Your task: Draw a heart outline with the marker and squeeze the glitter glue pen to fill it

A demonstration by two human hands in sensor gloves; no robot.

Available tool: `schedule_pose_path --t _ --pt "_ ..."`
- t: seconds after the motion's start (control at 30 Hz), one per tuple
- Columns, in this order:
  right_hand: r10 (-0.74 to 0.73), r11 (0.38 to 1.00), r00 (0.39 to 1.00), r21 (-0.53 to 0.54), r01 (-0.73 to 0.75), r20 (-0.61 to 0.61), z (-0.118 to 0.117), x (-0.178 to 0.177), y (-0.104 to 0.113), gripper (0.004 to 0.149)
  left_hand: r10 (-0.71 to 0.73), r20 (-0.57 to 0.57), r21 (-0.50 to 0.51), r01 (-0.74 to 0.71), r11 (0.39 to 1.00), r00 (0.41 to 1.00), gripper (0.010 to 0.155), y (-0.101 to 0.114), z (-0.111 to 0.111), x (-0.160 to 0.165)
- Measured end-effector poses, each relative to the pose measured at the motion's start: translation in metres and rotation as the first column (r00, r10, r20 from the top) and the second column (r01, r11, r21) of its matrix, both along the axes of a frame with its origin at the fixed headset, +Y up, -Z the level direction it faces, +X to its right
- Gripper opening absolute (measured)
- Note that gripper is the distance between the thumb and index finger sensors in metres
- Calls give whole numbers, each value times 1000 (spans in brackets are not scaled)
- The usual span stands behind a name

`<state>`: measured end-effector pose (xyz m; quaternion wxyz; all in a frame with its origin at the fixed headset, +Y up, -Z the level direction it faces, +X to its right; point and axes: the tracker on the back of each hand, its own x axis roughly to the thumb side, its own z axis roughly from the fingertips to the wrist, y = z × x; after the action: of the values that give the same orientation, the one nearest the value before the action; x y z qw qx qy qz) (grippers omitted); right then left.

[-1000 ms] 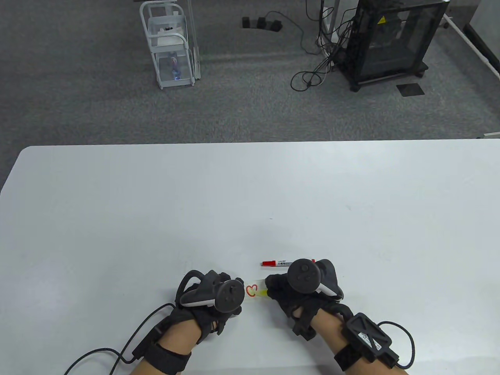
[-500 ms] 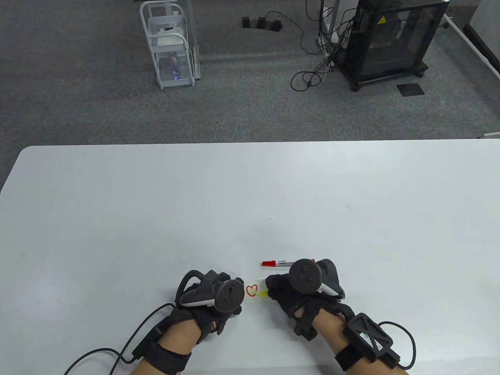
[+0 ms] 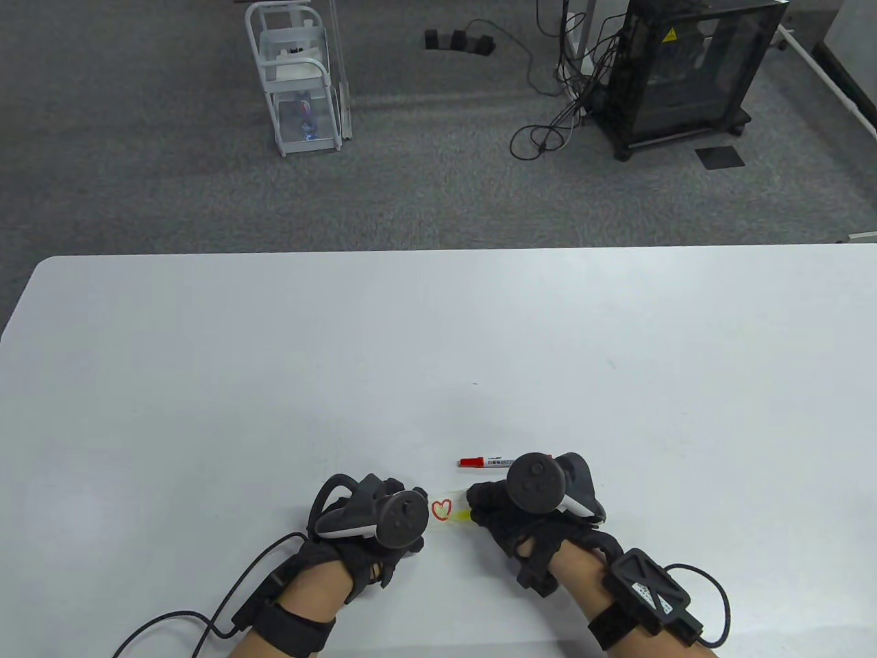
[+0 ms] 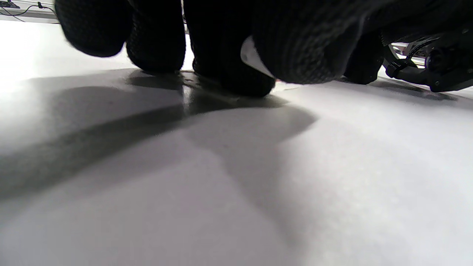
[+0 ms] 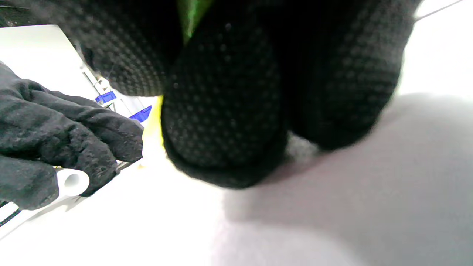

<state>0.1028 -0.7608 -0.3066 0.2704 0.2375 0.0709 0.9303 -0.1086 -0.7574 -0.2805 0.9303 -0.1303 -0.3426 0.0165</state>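
A small red heart outline is drawn on the white table near its front edge. My right hand grips a yellow-green glitter glue pen, whose tip points left at the heart's right side. The right wrist view shows the pen between those curled fingers. My left hand rests on the table just left of the heart, its fingers curled round a small white cap. The red-capped marker lies on the table behind my right hand, partly hidden by the tracker.
Black cables run from both wrists off the front edge. Beyond the table's far edge, on grey carpet, stand a white cart and a black cabinet with loose cords.
My right hand has shifted very slightly to the right, with the pen tip still at the heart's right side. The left hand has not moved.
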Motion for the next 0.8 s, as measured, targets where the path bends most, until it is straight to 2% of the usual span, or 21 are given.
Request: schedule_pose_path --t 0.23,0.4,0.53,0.8 --pt "10 1000 1000 -5 -10 -11 -1 0 0 45 -2 0 0 2 1000 1000 46 0 0 0" --pt "-6 1000 999 -9 7 41 -2 3 -1 46 -3 1 1 3 1000 1000 46 0 0 0" --pt "1 1000 1000 -18 -1 1 -2 1 -1 45 -1 1 0 1 1000 1000 47 0 0 0" --pt "-12 1000 1000 -24 13 13 -3 2 -2 46 0 1 -1 0 1000 1000 47 0 0 0"
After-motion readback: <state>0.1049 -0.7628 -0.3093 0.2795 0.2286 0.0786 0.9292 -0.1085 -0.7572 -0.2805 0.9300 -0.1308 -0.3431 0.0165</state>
